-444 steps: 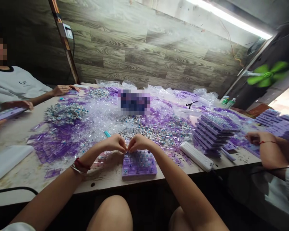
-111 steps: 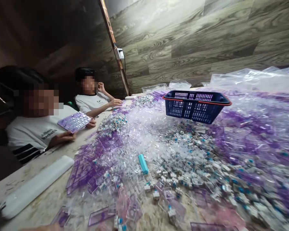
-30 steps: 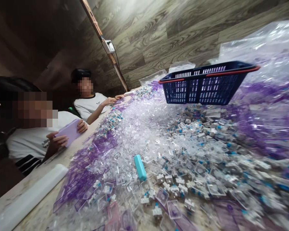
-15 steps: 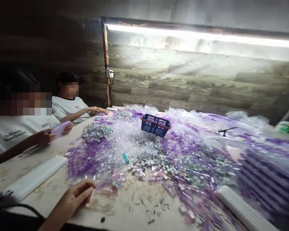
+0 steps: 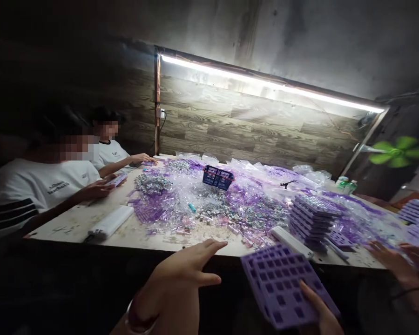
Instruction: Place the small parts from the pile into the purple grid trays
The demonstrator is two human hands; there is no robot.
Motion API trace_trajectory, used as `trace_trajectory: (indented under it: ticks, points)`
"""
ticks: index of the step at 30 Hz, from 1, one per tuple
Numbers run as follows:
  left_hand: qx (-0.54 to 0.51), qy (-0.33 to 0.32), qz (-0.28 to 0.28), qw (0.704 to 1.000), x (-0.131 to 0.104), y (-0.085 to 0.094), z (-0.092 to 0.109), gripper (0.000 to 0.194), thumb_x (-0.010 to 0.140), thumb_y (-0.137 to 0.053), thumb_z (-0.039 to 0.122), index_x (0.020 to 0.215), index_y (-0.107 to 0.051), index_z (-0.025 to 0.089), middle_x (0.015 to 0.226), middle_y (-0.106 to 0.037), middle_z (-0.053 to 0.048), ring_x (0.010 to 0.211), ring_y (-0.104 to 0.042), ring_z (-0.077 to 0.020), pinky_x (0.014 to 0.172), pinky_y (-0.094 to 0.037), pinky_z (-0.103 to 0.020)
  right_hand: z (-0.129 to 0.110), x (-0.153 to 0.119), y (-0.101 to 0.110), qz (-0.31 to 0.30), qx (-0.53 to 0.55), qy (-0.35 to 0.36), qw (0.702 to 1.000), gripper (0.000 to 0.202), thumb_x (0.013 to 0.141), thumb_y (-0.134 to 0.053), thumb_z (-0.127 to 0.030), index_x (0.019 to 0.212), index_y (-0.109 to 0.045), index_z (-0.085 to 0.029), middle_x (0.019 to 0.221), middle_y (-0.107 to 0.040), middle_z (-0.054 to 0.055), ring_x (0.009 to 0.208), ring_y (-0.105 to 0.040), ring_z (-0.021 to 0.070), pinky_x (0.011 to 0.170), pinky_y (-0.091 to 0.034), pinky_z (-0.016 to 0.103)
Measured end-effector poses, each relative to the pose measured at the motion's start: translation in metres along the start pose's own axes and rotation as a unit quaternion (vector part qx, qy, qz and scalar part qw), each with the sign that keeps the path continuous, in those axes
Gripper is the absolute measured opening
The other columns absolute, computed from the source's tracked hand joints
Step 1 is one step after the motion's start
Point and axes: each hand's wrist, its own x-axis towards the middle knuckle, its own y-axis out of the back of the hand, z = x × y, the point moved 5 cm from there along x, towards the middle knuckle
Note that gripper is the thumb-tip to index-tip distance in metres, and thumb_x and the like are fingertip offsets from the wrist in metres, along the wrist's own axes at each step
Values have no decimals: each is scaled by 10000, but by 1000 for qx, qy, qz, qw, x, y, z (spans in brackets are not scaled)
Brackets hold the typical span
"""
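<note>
The purple plates (image 5: 288,284), apparently two layered together, are tilted in front of the near edge of the table (image 5: 70,228). Your right hand (image 5: 327,322) grips them at their near edge, thumb laid across the upper face, the other fingers hidden. Your left hand (image 5: 183,267) holds nothing; it reaches forward with the thumb held away from the fingers, apart from the plates. Half a second ago neither the plates nor your right hand showed, and your left hand was further left. The plates are flat, with rows of rectangular holes. Beyond, the pale, stained table carries a stepped stack of purple trays (image 5: 309,223), a heap of small glossy pieces (image 5: 209,201) and a dark blue slatted basket (image 5: 218,179) with a red handle.
</note>
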Motion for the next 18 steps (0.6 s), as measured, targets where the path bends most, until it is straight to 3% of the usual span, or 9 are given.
trace_trajectory:
  ticks: [2,4,6,9,14,18]
  points:
    - [44,23,14,999,24,7,-9,681,742,-650,374,1368,-429,219,1406,-454,-91,1255,-433,-293,1033,-348,-365,-14,15,-64,-71,18,2,997,445,664,-693,-378,1085,-601,-267,849,-698,42,722,-710,258,589,-627,384]
    - [65,70,66,993,49,18,-32,617,757,-603,320,1334,-452,166,1358,-494,-129,1178,-500,-288,975,-396,-362,-22,35,-136,-135,10,-20,991,315,718,-657,-292,1008,-598,-183,780,-703,54,660,-701,227,577,-611,354]
    - [65,117,142,981,66,28,-59,452,791,-523,279,1216,-530,125,1220,-583,-146,1048,-576,-272,869,-449,-341,-24,58,-198,-132,-19,-47,990,202,753,-609,-227,937,-589,-147,677,-683,51,587,-675,212,539,-588,340]
    - [43,153,222,962,72,29,-93,342,781,-509,237,1101,-561,128,1077,-635,-114,902,-620,-237,773,-467,-308,-22,94,-273,-138,-44,-25,989,117,786,-549,-194,893,-573,-151,593,-643,18,500,-627,179,511,-565,310]
    - [-9,163,214,963,59,7,-111,285,753,-524,191,1034,-569,182,1001,-651,-54,777,-631,-182,713,-471,-275,-13,143,-359,-129,-28,25,991,114,780,-534,-172,888,-554,-201,603,-619,-31,470,-572,125,545,-546,240]
    - [-31,156,208,965,58,0,-105,280,755,-528,188,1032,-571,181,1023,-637,-58,789,-627,-177,737,-474,-281,-4,162,-391,-102,1,48,994,153,777,-537,-150,911,-523,-223,624,-599,-44,485,-561,106,576,-534,230]
